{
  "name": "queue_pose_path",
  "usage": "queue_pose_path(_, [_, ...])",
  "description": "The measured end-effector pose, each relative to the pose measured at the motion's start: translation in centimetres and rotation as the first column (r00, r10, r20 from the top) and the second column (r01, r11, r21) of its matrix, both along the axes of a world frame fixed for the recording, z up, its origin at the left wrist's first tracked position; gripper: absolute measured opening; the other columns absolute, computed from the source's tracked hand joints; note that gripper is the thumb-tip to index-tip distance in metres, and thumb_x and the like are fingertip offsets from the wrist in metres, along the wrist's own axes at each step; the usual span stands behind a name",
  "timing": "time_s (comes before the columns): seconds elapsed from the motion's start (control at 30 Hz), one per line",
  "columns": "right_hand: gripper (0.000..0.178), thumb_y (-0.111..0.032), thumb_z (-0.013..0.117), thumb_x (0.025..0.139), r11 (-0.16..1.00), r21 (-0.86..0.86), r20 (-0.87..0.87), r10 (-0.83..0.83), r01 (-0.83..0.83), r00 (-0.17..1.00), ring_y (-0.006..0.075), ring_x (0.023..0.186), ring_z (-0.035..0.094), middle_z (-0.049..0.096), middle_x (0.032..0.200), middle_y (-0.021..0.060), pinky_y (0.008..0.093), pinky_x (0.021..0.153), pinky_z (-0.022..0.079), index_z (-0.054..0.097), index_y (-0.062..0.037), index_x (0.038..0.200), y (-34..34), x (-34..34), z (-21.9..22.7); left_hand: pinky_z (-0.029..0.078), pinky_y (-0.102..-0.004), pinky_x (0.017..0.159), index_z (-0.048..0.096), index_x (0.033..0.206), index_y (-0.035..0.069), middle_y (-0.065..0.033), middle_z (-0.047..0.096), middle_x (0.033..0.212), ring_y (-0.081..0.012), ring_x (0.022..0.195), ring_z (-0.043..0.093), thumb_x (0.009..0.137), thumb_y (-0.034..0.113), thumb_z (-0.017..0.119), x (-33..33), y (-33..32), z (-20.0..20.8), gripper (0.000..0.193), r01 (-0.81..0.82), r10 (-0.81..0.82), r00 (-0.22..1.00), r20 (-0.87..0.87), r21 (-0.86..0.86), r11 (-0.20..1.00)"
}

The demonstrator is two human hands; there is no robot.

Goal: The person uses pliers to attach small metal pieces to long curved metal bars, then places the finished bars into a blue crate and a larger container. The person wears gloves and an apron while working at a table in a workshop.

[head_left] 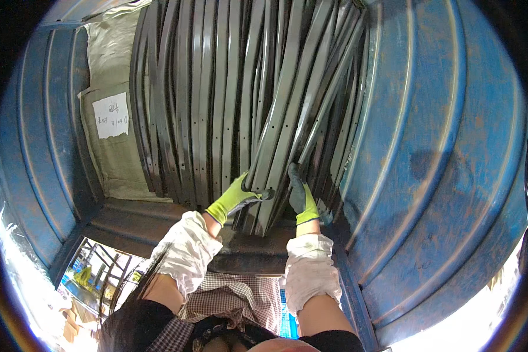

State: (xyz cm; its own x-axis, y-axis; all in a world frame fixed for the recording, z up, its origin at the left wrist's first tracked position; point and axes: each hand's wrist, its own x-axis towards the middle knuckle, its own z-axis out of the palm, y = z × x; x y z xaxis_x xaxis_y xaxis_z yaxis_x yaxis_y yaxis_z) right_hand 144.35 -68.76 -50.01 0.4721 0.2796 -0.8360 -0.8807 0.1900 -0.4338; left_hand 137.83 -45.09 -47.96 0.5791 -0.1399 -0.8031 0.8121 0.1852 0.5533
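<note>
Long dark grey metal bars [277,135] with small holes lie lengthwise in a blue metal bin, several of them slanting across the others at the right. At the near end of the slanting bars is my left hand [239,196], in a yellow-green and grey glove. Its thumb lies across their top, and its other fingers are partly hidden at their left side; it looks closed on them. My right hand [301,195], gloved alike, stands at the right side of these same bars. Its fingers are stretched out along them, not wrapped round.
Ribbed blue walls rise at the right [428,141] and the left [47,129]. A brown near rim [135,220] lies between me and the bars. Pale green sheeting [120,167] with a white handwritten paper [111,115] lines the bin left of the bars.
</note>
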Motion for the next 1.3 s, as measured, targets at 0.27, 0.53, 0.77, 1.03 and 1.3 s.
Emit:
queue_pose_path(0.27, [0.051,-0.028,0.057,0.098,0.954,0.271,-0.075,-0.109,0.125,0.991,0.0163,0.127,0.044,0.051,0.135,0.0081,0.0288,0.107,0.035,0.045,-0.0012,0.140,-0.8,1.7,2.4,0.051,-0.0257,0.086,0.051,0.131,0.003,-0.0052,0.065,0.111,-0.0120,0.098,0.062,0.080,0.009,0.079,2.6,1.5,7.9,0.058,-0.463,0.406,0.886,-0.224,-0.396,0.793])
queue_pose_path(0.53, [0.063,-0.055,0.047,0.097,0.600,0.752,-0.044,-0.370,0.275,0.928,0.0219,0.115,0.056,0.056,0.133,0.0077,0.0380,0.099,0.048,0.047,-0.0084,0.139,3.4,9.3,4.9,0.046,-0.0288,0.095,0.050,0.133,0.000,-0.0069,0.060,0.120,-0.0137,0.109,0.055,0.097,0.045,0.047,3.7,3.1,9.3,0.058,-0.234,0.279,0.952,0.128,-0.286,0.929])
queue_pose_path(0.77, [0.044,-0.030,0.059,0.096,0.997,-0.071,0.252,0.010,0.008,0.968,0.0172,0.116,0.055,0.061,0.127,0.0071,0.0306,0.105,0.038,0.058,-0.0019,0.130,9.0,10.9,6.4,0.035,-0.0309,0.109,0.036,0.145,0.003,-0.0110,0.055,0.132,-0.0175,0.121,0.051,0.097,0.031,0.054,12.9,6.4,8.9,0.058,-0.384,0.422,0.905,0.061,-0.313,0.869])
queue_pose_path(1.03, [0.041,-0.012,0.062,0.093,0.972,-0.236,0.195,0.065,-0.018,0.979,0.0187,0.109,0.061,0.062,0.121,0.0108,0.0303,0.098,0.047,0.055,0.0002,0.131,8.0,8.6,16.5,0.047,-0.0318,0.095,0.042,0.140,0.004,-0.0068,0.059,0.121,-0.0173,0.111,0.056,0.074,0.006,0.080,12.7,2.5,15.5,0.076,-0.272,0.305,0.952,0.035,-0.361,0.892])
queue_pose_path(1.3, [0.052,-0.006,0.064,0.089,0.987,-0.152,-0.043,-0.065,0.058,0.997,0.0250,0.102,0.063,0.060,0.120,0.0168,0.0348,0.091,0.053,0.046,-0.0036,0.137,-1.1,-13.8,23.7,0.055,-0.0330,0.086,0.044,0.136,0.005,-0.0051,0.062,0.117,-0.0164,0.102,0.060,0.075,0.000,0.078,-8.2,-0.9,21.2,0.070,-0.092,0.097,0.995,-0.009,-0.406,0.909])
